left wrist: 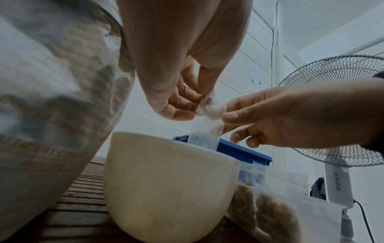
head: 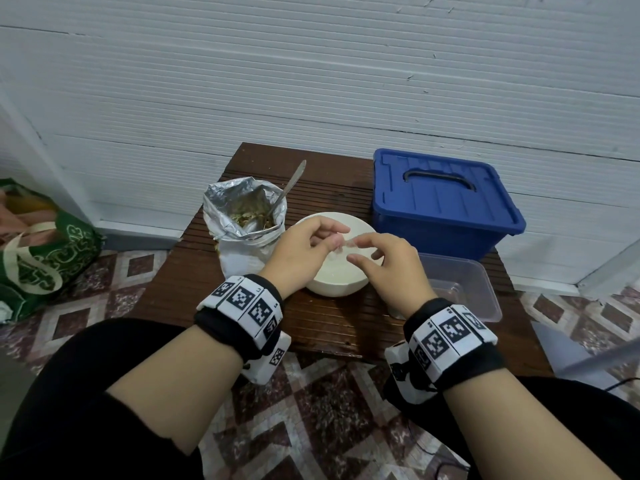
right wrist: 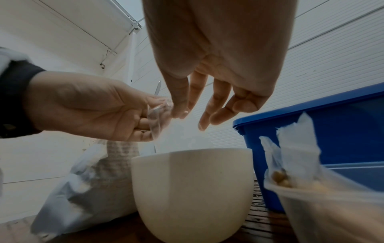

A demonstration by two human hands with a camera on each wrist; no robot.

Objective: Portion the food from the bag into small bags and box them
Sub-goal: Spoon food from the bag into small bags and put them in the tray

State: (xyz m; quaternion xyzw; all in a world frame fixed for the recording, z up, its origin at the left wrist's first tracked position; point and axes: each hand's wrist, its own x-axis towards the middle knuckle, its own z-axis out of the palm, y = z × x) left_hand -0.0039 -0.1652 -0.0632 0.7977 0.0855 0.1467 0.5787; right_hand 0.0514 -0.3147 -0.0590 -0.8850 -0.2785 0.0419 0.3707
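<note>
Both hands meet over the bowl (head: 334,271) at mid-bench: the left hand (head: 304,251) pinches the top of a small clear bag (left wrist: 205,131) in its grip, and the right hand (head: 388,265) pinches the same top with thumb and forefinger, other fingers spread. The foil bag (head: 246,220) with a spoon (head: 292,183) stands left of the bowl. The blue box (head: 446,202) sits at the far right corner, and a clear tub (head: 464,289) at the right edge.

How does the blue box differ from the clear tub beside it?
The blue box is opaque and larger, and its handled lid is shut; the clear tub is see-through, smaller and shallower, with no lid on. The right wrist view shows small filled bags in the tub; what the blue box holds is hidden. Both are rectangular plastic containers resting on the table.
</note>
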